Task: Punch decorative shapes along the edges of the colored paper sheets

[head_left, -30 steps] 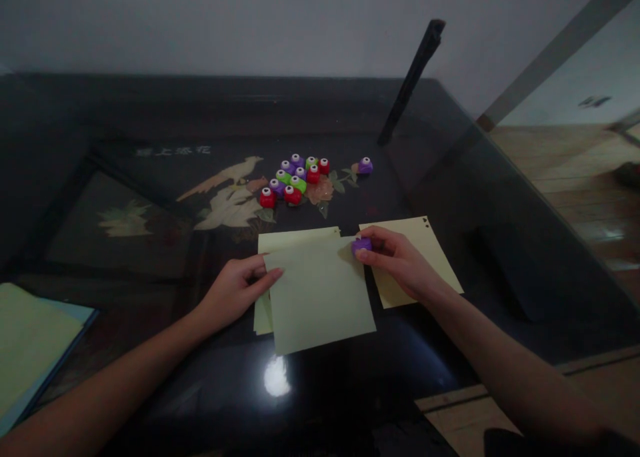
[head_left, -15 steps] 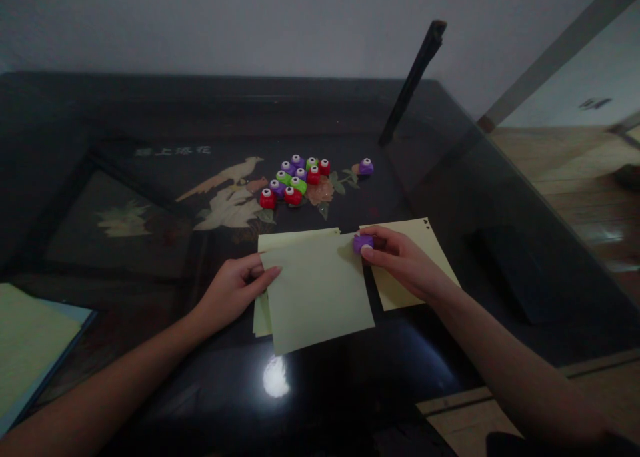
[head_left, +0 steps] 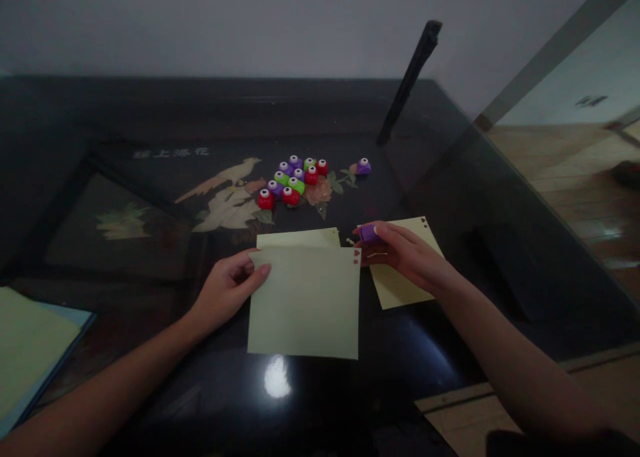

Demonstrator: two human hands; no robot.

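Note:
My left hand (head_left: 231, 285) pinches the upper left corner of a pale yellow sheet of paper (head_left: 304, 304), thumb on top. Small punched shapes, one a heart, show at the sheet's upper right corner. Just beyond that corner my right hand (head_left: 405, 252) grips a purple craft punch (head_left: 369, 234), apart from the paper. Another sheet (head_left: 297, 238) lies partly hidden beneath the held one. Under my right hand rests a yellow sheet (head_left: 395, 290) with small holes in its far right corner. Tiny paper bits (head_left: 349, 241) lie between the sheets.
Several red, green and purple punches (head_left: 295, 180) stand grouped farther back, with one purple punch (head_left: 363, 166) to their right. A black post (head_left: 410, 80) rises behind. Yellow and blue papers (head_left: 35, 344) lie at the left edge of the glossy dark table (head_left: 210, 404).
The punch has come off the paper's corner, uncovering punched holes there. Tiny paper bits now show beside it. The held sheet has turned straighter and shifted slightly left.

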